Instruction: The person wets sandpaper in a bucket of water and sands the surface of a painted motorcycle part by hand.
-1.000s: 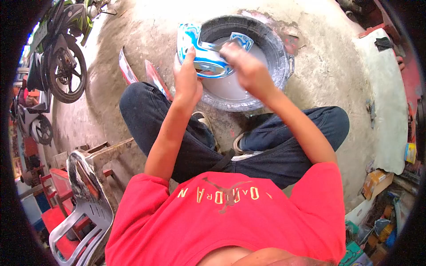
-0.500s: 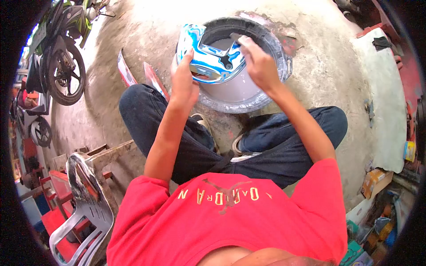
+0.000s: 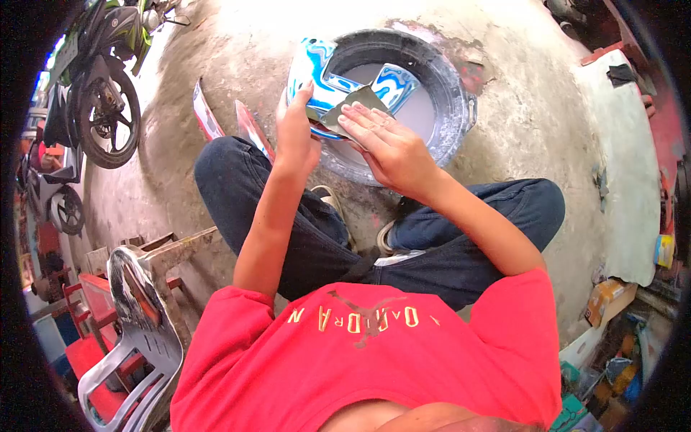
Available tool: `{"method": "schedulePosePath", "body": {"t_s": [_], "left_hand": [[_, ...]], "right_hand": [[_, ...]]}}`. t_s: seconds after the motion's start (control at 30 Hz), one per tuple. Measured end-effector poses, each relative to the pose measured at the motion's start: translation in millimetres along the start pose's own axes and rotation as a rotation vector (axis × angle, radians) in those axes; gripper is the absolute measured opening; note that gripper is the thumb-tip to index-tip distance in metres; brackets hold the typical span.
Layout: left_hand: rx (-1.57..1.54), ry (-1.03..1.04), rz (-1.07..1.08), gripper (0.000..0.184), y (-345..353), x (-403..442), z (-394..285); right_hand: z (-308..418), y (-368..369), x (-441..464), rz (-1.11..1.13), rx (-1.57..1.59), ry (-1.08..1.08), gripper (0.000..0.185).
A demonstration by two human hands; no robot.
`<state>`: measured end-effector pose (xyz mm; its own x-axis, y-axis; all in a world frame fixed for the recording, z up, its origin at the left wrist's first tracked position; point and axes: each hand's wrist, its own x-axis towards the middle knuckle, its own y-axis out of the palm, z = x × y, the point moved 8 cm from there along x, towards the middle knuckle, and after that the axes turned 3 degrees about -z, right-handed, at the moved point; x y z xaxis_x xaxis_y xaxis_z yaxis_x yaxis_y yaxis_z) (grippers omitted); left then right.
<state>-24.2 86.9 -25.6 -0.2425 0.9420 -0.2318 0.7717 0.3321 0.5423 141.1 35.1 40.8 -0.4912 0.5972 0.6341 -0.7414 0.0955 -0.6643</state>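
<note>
Head view, facing forward and steeply down
From the person's head, the wide, dark-rimmed view takes in the shirt [image 3: 367, 360] close at the bottom, then both knees, with the left hand [image 3: 296, 137] and right hand [image 3: 389, 147] farther off at the tub [image 3: 452, 101], above centre; the motorbike [image 3: 108, 108] stands near the left edge.

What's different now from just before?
The right hand moved the dark sheet nearer the person and leftward, from the right tip of the blue-and-white piece to its lower middle. Nothing was let go. The left hand still holds the piece's left side, over the same tub.
</note>
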Motion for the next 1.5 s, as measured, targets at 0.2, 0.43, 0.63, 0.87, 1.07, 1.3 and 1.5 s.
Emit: {"method": "schedulePosePath", "body": {"t_s": [0.2, 0.43, 0.63, 0.87, 1.07, 1.3, 1.5], "left_hand": [[0.050, -0.046, -0.022, 0.036, 7, -11, -1], [0.086, -0.045, -0.009, 0.037, -4, -5, 10], [0.050, -0.031, -0.006, 0.036, 6, -4, 5], [0.058, -0.036, -0.010, 0.034, 3, -8, 1], [-0.011, -0.026, 0.015, 0.035, -2, 2, 8], [-0.010, -0.063, -0.037, 0.033, 3, -6, 6], [0.086, -0.003, 0.016, 0.040, 8, -12, 2]], "right_hand": [[-81, -19, 3, -0.123, -0.061, 0.317, 0.033], [-17, -1, -1, -0.001, 0.008, 0.020, 0.043], [-58, -5, -2, -0.115, -0.069, 0.195, 0.035], [-80, -13, 0, -0.088, -0.047, 0.273, 0.035], [-1, 3, -5, -0.025, -0.036, 0.027, 0.041], [-88, -18, 2, -0.094, -0.066, 0.403, 0.033], [-3, 2, -2, -0.011, 0.009, 0.011, 0.038]]}}
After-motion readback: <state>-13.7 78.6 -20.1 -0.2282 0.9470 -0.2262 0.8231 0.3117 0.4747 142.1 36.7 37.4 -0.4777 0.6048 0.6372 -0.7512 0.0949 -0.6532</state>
